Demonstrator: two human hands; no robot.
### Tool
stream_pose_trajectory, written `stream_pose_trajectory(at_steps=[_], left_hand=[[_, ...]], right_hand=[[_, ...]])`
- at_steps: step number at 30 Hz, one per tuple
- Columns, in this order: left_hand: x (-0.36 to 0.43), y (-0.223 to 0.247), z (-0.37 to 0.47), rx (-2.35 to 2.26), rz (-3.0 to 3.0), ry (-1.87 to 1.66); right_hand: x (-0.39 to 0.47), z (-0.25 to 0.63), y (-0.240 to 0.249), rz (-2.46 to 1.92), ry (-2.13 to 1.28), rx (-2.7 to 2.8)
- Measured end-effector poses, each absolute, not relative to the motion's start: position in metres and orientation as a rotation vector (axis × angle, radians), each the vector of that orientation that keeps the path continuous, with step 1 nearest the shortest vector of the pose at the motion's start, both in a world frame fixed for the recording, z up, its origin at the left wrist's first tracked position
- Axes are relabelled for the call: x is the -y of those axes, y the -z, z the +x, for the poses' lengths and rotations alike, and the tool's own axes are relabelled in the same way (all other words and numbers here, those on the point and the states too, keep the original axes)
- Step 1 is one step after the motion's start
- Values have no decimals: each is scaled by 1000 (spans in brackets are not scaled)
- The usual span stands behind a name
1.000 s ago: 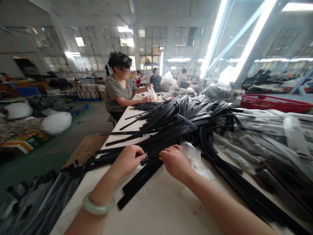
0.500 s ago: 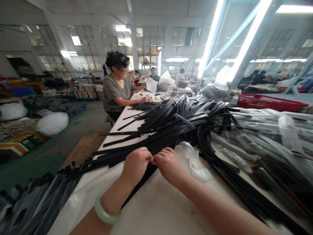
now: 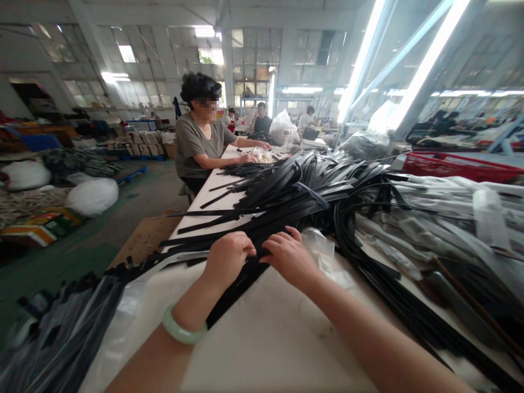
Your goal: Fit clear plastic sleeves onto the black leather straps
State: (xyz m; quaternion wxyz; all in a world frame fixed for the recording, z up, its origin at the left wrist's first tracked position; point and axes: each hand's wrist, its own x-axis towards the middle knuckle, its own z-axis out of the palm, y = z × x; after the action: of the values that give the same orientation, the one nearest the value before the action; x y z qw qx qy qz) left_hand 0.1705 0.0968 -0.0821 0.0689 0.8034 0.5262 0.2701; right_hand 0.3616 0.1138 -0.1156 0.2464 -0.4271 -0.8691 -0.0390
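Long flat black strips [image 3: 282, 210] lie in a big bundle across the white table, tied partway along with a dark band. One black strip [image 3: 233, 292] runs under my hands toward my left forearm. My left hand [image 3: 229, 259], with a pale green bangle [image 3: 182, 327] on its wrist, is closed in a pinch at that strip. Close beside it, my right hand [image 3: 290, 256] is over the strip with its fingers loosened and apart. Whether its fingertips touch the strip is hard to see. Clear plastic wrap [image 3: 319, 245] lies just beyond my right hand.
A co-worker [image 3: 204, 136] sits at the table's far left side, hands over small pale pieces. Plastic-wrapped strips [image 3: 61, 338] hang or lie at the left edge. More wrapped bundles [image 3: 446, 218] and a red crate [image 3: 462, 165] are on the right.
My right hand's fingers have loosened and spread slightly, while my left stays pinched. The co-worker has lowered the white plastic bag that was held up. The view has shifted a little.
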Motion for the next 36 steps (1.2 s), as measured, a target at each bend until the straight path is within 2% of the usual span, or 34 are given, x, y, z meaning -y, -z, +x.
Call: stream_pose_trajectory(at_steps=[4, 10, 15, 21, 26, 32, 36], left_hand=[[-98, 81, 168, -1631, 2402, -843], [-92, 81, 174, -1569, 2437, -786], [-103, 79, 160, -1672, 2408, -830], [-103, 89, 170, -1536, 2455, -755], [-108, 84, 158, -1650, 2426, -808], [-100, 90, 173, -1575, 2474, -781], [-102, 91, 167, -1672, 2472, -814]], right_hand=[[-122, 375, 112, -1293, 114, 2280], [-115, 364, 118, -1095, 59, 2352], [-131, 380, 116, -1227, 61, 2188], [-120, 358, 121, -1066, 50, 2334], [-131, 376, 119, -1194, 29, 2242], [-117, 359, 119, -1060, -10, 2334], [-125, 379, 124, -1123, 88, 2327]])
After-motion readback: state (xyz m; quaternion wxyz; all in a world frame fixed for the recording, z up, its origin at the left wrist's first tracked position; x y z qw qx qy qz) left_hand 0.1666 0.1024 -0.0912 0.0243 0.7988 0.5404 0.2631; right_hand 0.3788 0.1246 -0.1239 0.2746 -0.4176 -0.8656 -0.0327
